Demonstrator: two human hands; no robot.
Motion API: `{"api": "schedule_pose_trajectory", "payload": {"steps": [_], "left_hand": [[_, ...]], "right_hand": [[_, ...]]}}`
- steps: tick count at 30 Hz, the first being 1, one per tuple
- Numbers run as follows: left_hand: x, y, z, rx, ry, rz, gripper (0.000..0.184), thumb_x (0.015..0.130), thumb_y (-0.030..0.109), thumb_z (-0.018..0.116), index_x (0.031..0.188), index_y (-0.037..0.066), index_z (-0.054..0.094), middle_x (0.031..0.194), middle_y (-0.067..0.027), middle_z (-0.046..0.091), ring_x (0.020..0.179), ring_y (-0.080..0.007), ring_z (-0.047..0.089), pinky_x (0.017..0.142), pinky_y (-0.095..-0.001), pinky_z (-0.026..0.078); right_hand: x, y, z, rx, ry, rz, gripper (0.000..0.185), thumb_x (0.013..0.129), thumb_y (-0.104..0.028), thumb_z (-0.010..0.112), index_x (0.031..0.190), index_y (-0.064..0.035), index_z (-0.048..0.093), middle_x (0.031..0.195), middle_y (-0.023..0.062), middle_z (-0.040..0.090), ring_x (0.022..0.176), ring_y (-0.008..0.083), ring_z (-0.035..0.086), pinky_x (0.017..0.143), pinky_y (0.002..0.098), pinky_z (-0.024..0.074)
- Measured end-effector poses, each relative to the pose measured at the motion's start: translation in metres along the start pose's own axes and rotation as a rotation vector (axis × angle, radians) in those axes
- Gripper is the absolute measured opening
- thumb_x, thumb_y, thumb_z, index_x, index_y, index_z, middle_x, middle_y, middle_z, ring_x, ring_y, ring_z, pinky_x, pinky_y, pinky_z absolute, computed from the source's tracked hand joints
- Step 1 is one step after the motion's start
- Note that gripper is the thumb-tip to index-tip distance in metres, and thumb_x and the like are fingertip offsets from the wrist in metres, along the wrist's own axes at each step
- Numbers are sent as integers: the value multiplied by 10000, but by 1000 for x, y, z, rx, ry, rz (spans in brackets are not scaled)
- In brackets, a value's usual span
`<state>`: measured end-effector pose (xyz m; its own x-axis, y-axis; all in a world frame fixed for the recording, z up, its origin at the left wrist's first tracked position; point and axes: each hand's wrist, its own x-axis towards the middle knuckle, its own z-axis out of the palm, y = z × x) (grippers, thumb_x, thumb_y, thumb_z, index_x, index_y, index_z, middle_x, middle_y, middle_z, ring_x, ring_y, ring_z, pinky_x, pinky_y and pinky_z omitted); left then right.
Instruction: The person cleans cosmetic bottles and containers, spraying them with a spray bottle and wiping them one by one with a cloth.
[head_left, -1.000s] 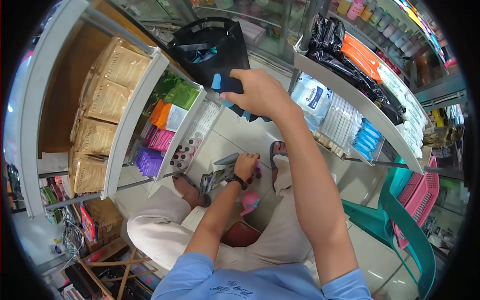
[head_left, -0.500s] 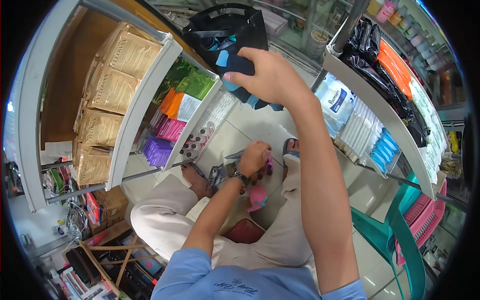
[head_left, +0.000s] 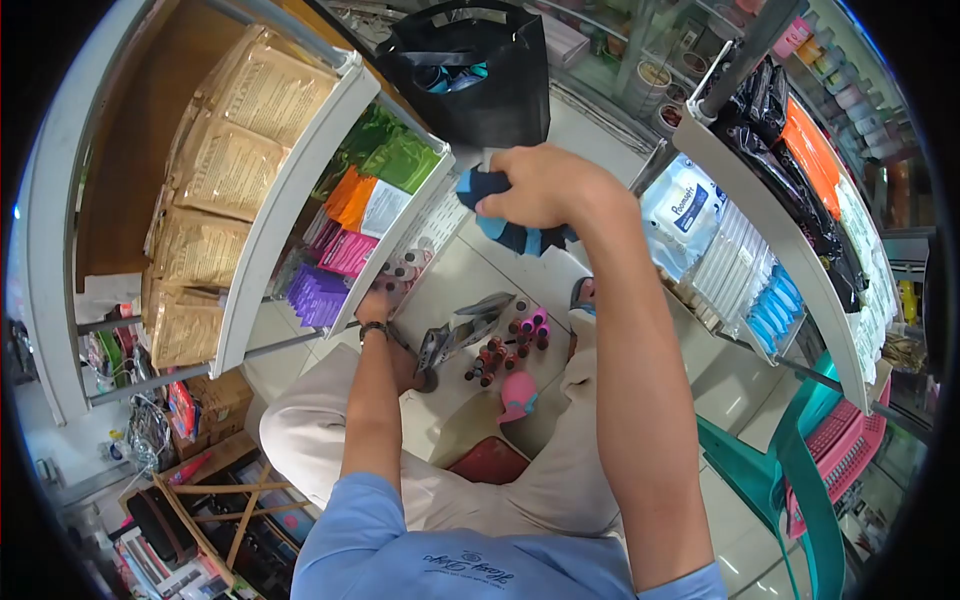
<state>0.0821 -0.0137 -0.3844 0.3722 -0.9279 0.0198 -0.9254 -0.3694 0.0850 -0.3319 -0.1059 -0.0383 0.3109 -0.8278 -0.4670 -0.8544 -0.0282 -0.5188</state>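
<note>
In the head view my right hand [head_left: 548,185] grips a bunched dark-blue and light-blue cloth [head_left: 515,238], held above the floor tiles. My left hand [head_left: 374,304] reaches to the lower left shelf, right beside small bottles with dark caps [head_left: 404,266]; its fingers are too hidden to tell what they do. On the floor between my feet stand several small red and pink bottles [head_left: 492,360]. Beside them lie grey-and-silver packets [head_left: 460,330] and a pink rounded item [head_left: 518,394].
A black bag [head_left: 470,105] with blue items inside stands ahead. Packets of tan sheets [head_left: 235,165] fill the left shelf. To the right, a shelf holds wipes [head_left: 690,205] and black packs. A green plastic chair [head_left: 795,470] with a pink basket [head_left: 838,450] stands at lower right.
My left hand has moved from the floor bottles left to the shelf bottles. My right hand, still gripping the cloth, has lowered towards me, away from the black bag.
</note>
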Motion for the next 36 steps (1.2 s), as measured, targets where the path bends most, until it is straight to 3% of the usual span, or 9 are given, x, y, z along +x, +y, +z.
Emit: {"api": "schedule_pose_trajectory", "payload": {"steps": [3, 7, 8, 20, 21, 23, 27, 31, 36], "left_hand": [[34, -35, 49, -120, -125, -18, 313, 892, 288, 592, 1162, 239, 743, 955, -25, 747, 777, -288, 672, 688, -372, 519], [95, -104, 96, -1096, -894, -109, 286, 886, 311, 643, 1144, 242, 747, 938, -11, 736, 712, -245, 635, 641, -345, 505], [98, -91, 102, -1093, -917, -95, 286, 886, 311, 643, 1144, 242, 747, 938, -11, 736, 712, -245, 635, 641, -345, 505], [36, -21, 49, 54, -117, 184, 349, 908, 269, 527, 1195, 145, 681, 1091, -95, 721, 856, -342, 679, 805, -479, 520], [43, -16, 52, 35, -115, 208, 349, 908, 269, 527, 1195, 145, 681, 1091, -95, 721, 856, -342, 679, 805, -479, 520], [56, -26, 60, -303, -475, 1, 411, 846, 260, 682, 1216, 91, 627, 1119, -172, 687, 936, -387, 672, 829, -518, 520], [64, -37, 99, -162, -113, 57, 376, 857, 368, 629, 1058, 57, 695, 942, -177, 715, 835, -385, 676, 777, -517, 518], [63, 8, 57, -337, -476, -340, 412, 859, 398, 600, 1001, 26, 707, 922, -183, 721, 843, -409, 672, 791, -529, 508], [113, -51, 168, -194, -100, 269, 408, 858, 343, 595, 1023, -15, 698, 989, -221, 713, 888, -419, 664, 825, -492, 511]], "right_hand": [[3, -11, 0, -15, 20, -2, 357, 800, -290, 603, 1004, -42, 761, 963, 122, 753, 853, 324, 706, 769, 421, 570], [7, -30, 2, -49, -28, -3, 320, 802, -253, 621, 979, -28, 763, 948, 124, 748, 820, 315, 703, 734, 404, 564], [9, -32, 4, -43, -24, 21, 320, 802, -253, 621, 979, -28, 763, 948, 124, 748, 820, 315, 703, 734, 404, 564], [-3, -16, 7, -60, -10, -21, 334, 840, -274, 642, 1011, -9, 753, 945, 150, 746, 812, 344, 698, 758, 423, 568], [-6, -16, 9, -66, -12, -21, 335, 838, -271, 639, 1011, -7, 753, 951, 153, 745, 813, 341, 699, 751, 420, 568], [-9, -15, 17, -75, -11, 13, 336, 835, -268, 636, 1010, -6, 753, 956, 156, 744, 813, 338, 700, 744, 417, 567], [-7, -8, 28, -72, -86, 28, 306, 810, -242, 627, 981, -26, 762, 948, 141, 745, 795, 315, 699, 716, 401, 561], [8, -7, 31, -114, -118, 76, 290, 808, -230, 625, 971, -35, 764, 944, 129, 746, 790, 309, 697, 715, 402, 560], [27, -25, 38, -143, -152, 47, 286, 812, -229, 620, 975, -45, 766, 945, 121, 747, 791, 304, 700, 717, 394, 562]]}}
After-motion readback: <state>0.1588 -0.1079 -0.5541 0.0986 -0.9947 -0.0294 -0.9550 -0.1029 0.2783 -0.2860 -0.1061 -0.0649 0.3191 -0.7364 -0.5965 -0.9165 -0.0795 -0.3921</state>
